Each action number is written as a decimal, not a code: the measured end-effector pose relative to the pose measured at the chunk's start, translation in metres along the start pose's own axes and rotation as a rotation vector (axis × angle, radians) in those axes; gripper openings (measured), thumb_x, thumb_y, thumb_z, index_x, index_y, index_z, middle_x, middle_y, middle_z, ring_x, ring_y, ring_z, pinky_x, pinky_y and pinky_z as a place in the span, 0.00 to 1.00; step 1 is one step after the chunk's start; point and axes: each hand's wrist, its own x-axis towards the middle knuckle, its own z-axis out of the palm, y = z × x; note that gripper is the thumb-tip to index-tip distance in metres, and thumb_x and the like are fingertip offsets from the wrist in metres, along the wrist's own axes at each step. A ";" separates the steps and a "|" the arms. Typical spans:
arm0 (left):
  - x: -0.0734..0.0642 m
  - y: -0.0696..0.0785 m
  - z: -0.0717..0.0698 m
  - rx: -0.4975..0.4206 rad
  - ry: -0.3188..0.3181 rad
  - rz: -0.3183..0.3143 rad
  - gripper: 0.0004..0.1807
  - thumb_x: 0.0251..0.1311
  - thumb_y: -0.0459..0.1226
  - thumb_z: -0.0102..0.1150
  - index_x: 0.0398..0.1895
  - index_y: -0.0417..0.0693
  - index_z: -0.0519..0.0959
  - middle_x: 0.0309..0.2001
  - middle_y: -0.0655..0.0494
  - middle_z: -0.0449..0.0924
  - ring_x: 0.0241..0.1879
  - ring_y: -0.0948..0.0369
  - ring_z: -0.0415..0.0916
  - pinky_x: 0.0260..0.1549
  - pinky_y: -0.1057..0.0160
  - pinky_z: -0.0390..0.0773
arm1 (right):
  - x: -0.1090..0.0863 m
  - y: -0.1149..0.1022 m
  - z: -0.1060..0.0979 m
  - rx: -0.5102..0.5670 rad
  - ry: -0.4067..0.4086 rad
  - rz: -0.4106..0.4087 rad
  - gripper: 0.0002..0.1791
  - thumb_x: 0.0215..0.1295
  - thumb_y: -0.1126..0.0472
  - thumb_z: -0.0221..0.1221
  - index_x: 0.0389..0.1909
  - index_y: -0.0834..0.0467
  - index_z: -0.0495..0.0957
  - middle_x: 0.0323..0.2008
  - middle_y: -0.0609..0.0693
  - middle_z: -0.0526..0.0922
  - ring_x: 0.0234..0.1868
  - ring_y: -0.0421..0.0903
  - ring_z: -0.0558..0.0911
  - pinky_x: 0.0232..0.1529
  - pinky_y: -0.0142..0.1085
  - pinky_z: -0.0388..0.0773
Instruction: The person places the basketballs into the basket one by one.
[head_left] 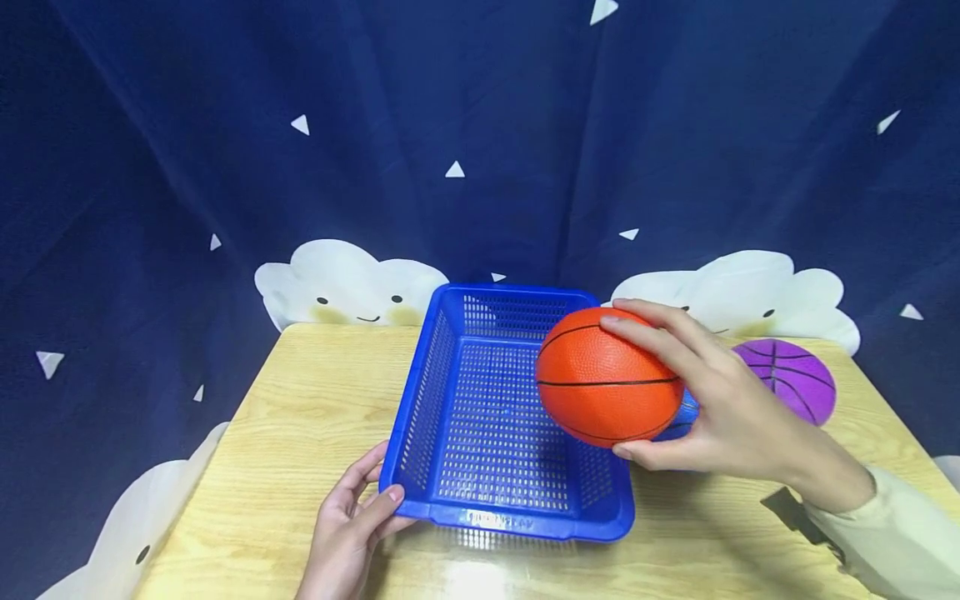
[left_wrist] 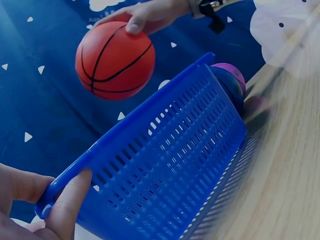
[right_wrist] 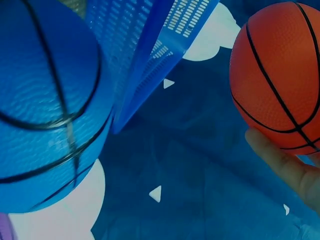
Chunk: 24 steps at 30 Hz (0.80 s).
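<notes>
The right hand (head_left: 738,417) held an orange basketball (head_left: 600,379), its fingers (head_left: 663,346) spread over the ball's far side and top while the thumb pressed from the near side. That ball was up in the air over the right-hand rim of a blue plastic basket (head_left: 416,400); the left wrist view showed it above the rim and apart from it. Black seam lines crossed its pebbled orange skin.

The left hand (head_left: 348,525) gripped the basket at its near left corner, the thumb lying on the rim and the other fingers curled against the outside wall. The basket stood on a light wood-grain counter (head_left: 315,383), its walls and floor pierced with rows of slots. Raised lettering (head_left: 498,521) ran along the middle of the near rim, too small and blurred to read.

Just right of the basket sat a blue basketball (right_wrist: 50,115), mostly hidden in the head view by the orange ball and the right hand. A purple basketball (head_left: 791,375) with black seams lay beyond it, farther right. Behind the counter hung a navy curtain (head_left: 510,108) printed with white triangles and smiling clouds.
</notes>
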 end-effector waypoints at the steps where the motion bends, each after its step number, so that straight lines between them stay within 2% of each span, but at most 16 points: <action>1: 0.000 0.000 0.000 -0.002 -0.006 0.006 0.36 0.71 0.19 0.57 0.80 0.22 0.58 0.57 0.41 0.72 0.49 0.52 0.88 0.51 0.50 0.93 | 0.002 0.000 0.002 0.004 -0.007 -0.004 0.57 0.51 0.33 0.81 0.78 0.55 0.73 0.78 0.55 0.69 0.70 0.54 0.76 0.69 0.24 0.76; 4: 0.000 0.001 0.000 -0.008 -0.015 0.015 0.36 0.71 0.19 0.57 0.79 0.21 0.57 0.57 0.40 0.71 0.50 0.52 0.88 0.51 0.50 0.93 | 0.009 -0.001 0.006 0.014 -0.032 -0.004 0.57 0.52 0.32 0.80 0.79 0.53 0.72 0.79 0.53 0.67 0.71 0.54 0.74 0.68 0.27 0.78; 11: -0.001 0.003 0.002 -0.019 -0.003 0.001 0.36 0.71 0.19 0.56 0.80 0.21 0.57 0.58 0.39 0.69 0.51 0.51 0.88 0.52 0.51 0.93 | 0.026 -0.002 0.017 0.004 -0.061 -0.056 0.55 0.54 0.31 0.79 0.81 0.49 0.70 0.79 0.53 0.68 0.72 0.58 0.75 0.59 0.57 0.90; 18: -0.003 0.004 0.003 -0.032 0.004 -0.003 0.35 0.72 0.19 0.56 0.80 0.23 0.58 0.58 0.38 0.69 0.50 0.50 0.89 0.53 0.50 0.92 | 0.043 -0.005 0.027 0.034 -0.094 -0.102 0.56 0.55 0.34 0.80 0.82 0.47 0.68 0.79 0.55 0.67 0.72 0.59 0.74 0.56 0.57 0.92; 24: -0.003 0.005 0.005 -0.044 0.009 -0.012 0.36 0.72 0.19 0.57 0.80 0.24 0.59 0.58 0.38 0.68 0.50 0.50 0.89 0.54 0.50 0.92 | 0.051 -0.008 0.035 0.040 -0.124 -0.119 0.57 0.52 0.36 0.82 0.82 0.46 0.68 0.79 0.53 0.66 0.73 0.58 0.72 0.59 0.60 0.89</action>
